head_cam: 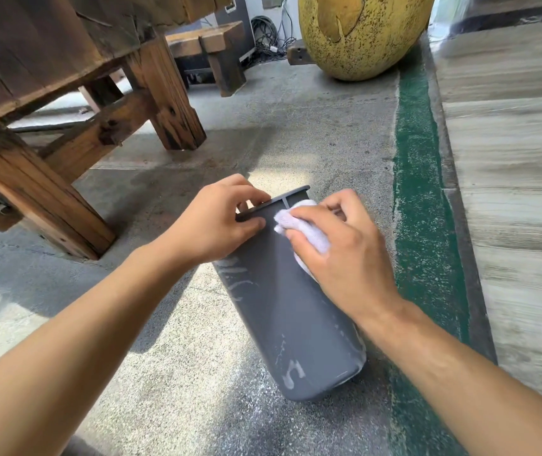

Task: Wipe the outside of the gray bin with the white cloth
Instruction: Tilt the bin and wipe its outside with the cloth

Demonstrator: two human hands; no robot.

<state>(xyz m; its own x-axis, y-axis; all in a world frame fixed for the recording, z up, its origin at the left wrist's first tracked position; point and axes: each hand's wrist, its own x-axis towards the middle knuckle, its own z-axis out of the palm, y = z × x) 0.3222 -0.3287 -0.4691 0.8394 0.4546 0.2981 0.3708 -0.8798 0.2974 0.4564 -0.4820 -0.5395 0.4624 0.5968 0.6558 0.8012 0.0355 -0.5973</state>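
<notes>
Concrete floor [197,373]; gray bin [289,311] lying down, light stiff plastic. Left hand [217,222] pinches far rim; right hand [342,251] presses bunched white cloth [299,225] on wall. Smears remain near base.

Bin [291,311] lies on its side on the floor [171,324], center-near, rim at far end, base at near end. Left hand [217,225] on rim, far-left corner. Right hand [345,251] on bin's upper side w/ cloth [299,225] under it, just near of rim. Wooden table [65,77] far left. Bench [210,47] behind it. Big round object [361,34] far right. Ledge [509,159] along right side.
</notes>
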